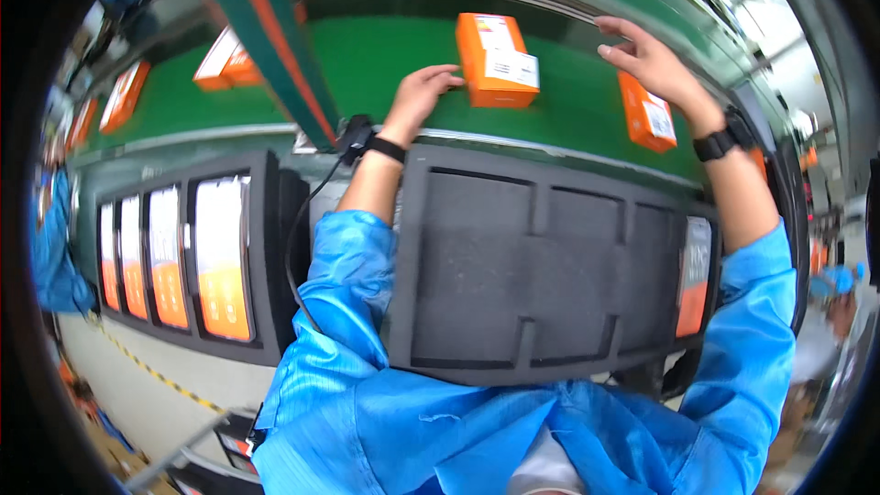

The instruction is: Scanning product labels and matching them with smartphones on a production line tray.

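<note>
On the green conveyor belt [367,64], an orange box [502,93] with white labels lies at the middle; a second box may sit against it. My left hand [422,99] is just left of it, fingers stretched toward its side and apparently empty; whether the fingertips touch it I cannot tell. To the right, my right hand [655,64] hangs over the far side of the belt with fingers apart and nothing in them. Partly beneath that hand is another orange labelled box [649,119].
A black foam tray [477,367] before me has one flat grey-and-orange phone-like item [694,277] at its right end. Another black tray [266,266] at left holds several such items. A green post [266,37] crosses the belt, with more orange boxes [126,96] beyond.
</note>
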The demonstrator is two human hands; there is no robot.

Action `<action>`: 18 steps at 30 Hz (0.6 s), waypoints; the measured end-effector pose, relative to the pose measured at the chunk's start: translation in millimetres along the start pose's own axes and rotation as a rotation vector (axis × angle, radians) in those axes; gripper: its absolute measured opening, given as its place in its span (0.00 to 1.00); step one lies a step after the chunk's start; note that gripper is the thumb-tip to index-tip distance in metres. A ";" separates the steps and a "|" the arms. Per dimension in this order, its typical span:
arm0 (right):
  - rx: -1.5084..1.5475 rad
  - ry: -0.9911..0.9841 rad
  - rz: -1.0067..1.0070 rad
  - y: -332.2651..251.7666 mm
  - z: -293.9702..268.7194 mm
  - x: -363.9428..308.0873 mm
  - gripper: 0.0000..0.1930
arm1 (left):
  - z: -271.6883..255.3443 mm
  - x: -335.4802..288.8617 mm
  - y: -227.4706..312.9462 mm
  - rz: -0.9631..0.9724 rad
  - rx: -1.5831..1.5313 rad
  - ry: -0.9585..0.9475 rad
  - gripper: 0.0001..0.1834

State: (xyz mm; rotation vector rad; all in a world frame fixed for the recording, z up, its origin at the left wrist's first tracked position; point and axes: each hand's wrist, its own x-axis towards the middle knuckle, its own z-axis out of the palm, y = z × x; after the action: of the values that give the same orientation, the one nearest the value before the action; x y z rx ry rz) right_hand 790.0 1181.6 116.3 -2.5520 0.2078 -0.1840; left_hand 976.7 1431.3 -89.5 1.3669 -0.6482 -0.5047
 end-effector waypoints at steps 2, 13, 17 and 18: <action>0.004 0.068 -0.073 -4.1 -33.5 -68.2 0.23 | -4.1 -7.5 14.0 -0.091 -0.107 -0.008 0.21; 0.194 0.486 0.430 14.4 10.5 -368.2 0.25 | 11.4 -117.1 247.8 0.356 -0.673 -0.503 0.25; -0.134 0.657 0.363 4.3 34.1 -350.7 0.27 | 100.6 -151.3 256.4 0.303 -0.626 -0.602 0.27; 0.021 0.752 0.375 15.9 33.3 -349.5 0.26 | 145.5 -167.4 252.1 0.159 -0.545 -0.504 0.26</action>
State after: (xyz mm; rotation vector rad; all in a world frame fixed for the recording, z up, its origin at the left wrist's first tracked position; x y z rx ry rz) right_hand 452.1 1251.4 49.4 -2.2522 0.9436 -0.9785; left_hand 745.1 1475.2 149.6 0.6652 -0.9354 -0.8372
